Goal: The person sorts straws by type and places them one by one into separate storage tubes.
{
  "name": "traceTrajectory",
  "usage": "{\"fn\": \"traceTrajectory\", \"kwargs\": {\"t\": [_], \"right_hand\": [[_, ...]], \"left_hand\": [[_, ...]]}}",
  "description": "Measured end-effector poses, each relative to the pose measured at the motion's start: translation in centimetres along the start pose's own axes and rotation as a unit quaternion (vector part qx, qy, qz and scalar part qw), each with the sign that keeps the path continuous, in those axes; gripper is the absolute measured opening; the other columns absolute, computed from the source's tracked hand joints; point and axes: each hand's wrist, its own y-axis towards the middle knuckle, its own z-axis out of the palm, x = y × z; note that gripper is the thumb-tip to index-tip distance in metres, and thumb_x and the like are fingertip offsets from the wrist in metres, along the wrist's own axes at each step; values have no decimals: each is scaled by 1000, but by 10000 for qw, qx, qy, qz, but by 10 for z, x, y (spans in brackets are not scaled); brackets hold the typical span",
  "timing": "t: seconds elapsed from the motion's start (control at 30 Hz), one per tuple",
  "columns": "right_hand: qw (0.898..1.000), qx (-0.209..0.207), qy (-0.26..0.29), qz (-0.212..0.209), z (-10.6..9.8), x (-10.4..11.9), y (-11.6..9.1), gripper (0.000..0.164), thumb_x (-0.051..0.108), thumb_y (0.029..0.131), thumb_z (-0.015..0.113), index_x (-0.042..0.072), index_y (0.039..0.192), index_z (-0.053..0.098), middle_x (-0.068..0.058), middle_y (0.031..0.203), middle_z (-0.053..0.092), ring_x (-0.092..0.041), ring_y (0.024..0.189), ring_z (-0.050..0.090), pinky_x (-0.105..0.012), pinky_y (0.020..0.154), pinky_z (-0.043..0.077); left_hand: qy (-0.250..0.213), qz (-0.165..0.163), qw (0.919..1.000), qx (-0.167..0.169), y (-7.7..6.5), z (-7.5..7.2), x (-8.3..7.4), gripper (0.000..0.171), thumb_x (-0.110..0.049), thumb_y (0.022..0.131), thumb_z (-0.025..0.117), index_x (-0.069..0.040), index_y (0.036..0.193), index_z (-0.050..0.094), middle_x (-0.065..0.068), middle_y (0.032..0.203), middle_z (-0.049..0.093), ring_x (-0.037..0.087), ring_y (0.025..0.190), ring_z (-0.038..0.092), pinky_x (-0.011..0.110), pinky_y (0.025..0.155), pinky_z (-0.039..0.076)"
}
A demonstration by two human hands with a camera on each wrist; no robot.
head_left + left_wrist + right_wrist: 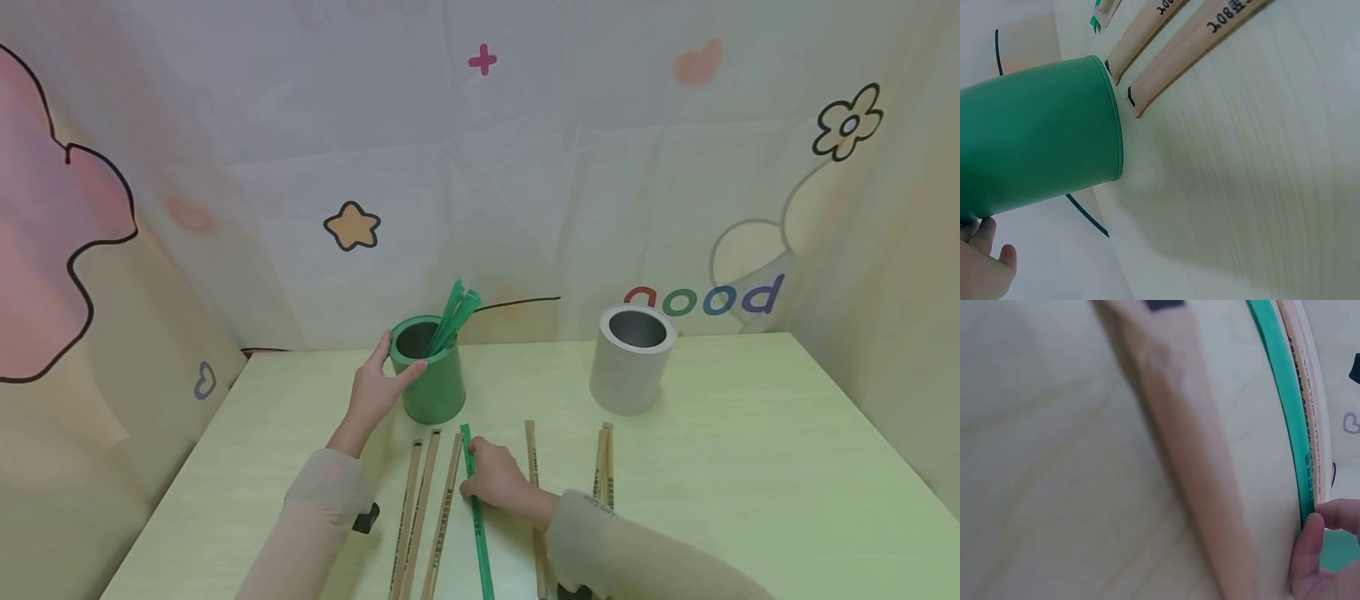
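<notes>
My left hand (377, 390) holds the green cup (433, 387) by its upper left side, the thumb over the near rim. Several green-wrapped straws (454, 323) lean inside the cup. In the left wrist view only fingertips (985, 234) show at the cup's edge. My right hand (497, 477) pinches a green-wrapped straw (481, 537) near its far end between thumb and finger. That straw (1285, 381) lies along the table in the right wrist view. Tan-wrapped straws (445, 508) lie just left of it, and another tan straw (532, 450) passes under my right wrist.
A white cup (630, 375) stands upright at the back right, with nothing visible inside. More tan straws (603, 458) lie in front of it, partly behind my right sleeve. A printed cloth (525, 192) hangs behind the pale wooden table (750, 467).
</notes>
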Motion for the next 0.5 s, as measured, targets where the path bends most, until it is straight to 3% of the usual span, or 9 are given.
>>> {"fn": "traceTrajectory", "kwargs": {"t": [0.17,0.5], "right_hand": [[10000,31,58,5,-2,0,-2,53,-3,70,64,-5,119,45,-5,59,50,-9,34,44,-20,34,41],[9999,37,164,29,-3,0,-3,52,-5,70,62,-6,119,46,-4,55,51,-7,33,42,-20,34,41]], "left_hand": [[22,46,10000,-4,1,0,0,93,-60,73,57,-20,143,11,3,147,17,23,135,18,45,106,25],[25,-9,10000,-1,0,0,-1,93,-60,73,57,-19,143,11,3,148,17,23,135,18,45,106,25]]}}
